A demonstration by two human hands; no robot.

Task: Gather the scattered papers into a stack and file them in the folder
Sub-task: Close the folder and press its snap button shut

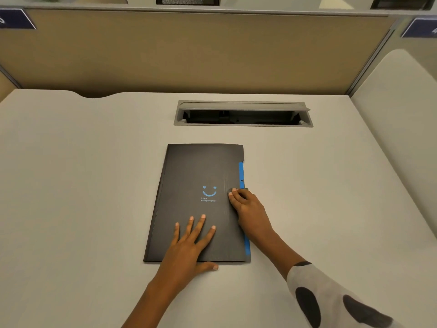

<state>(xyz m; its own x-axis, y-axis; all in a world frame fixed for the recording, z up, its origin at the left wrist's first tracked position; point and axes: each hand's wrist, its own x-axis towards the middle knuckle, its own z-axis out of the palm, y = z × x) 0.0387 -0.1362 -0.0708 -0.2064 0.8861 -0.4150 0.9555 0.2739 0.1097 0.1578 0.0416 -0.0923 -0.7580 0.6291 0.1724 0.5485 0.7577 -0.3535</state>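
Observation:
A black folder (194, 176) with a blue smiley print lies closed on the desk, its blue inner edge (241, 171) showing along the right side. My left hand (189, 245) rests flat on the folder's lower cover, fingers spread. My right hand (246, 207) sits at the folder's right edge, with its fingertips pressed on a small dark closure tab (230, 192). No loose papers are visible on the desk.
The pale desk (82, 185) has an open grey cable tray (243, 113) set into it behind the folder. A tan partition wall (189, 50) closes the back, and a side panel (402, 114) stands at the right.

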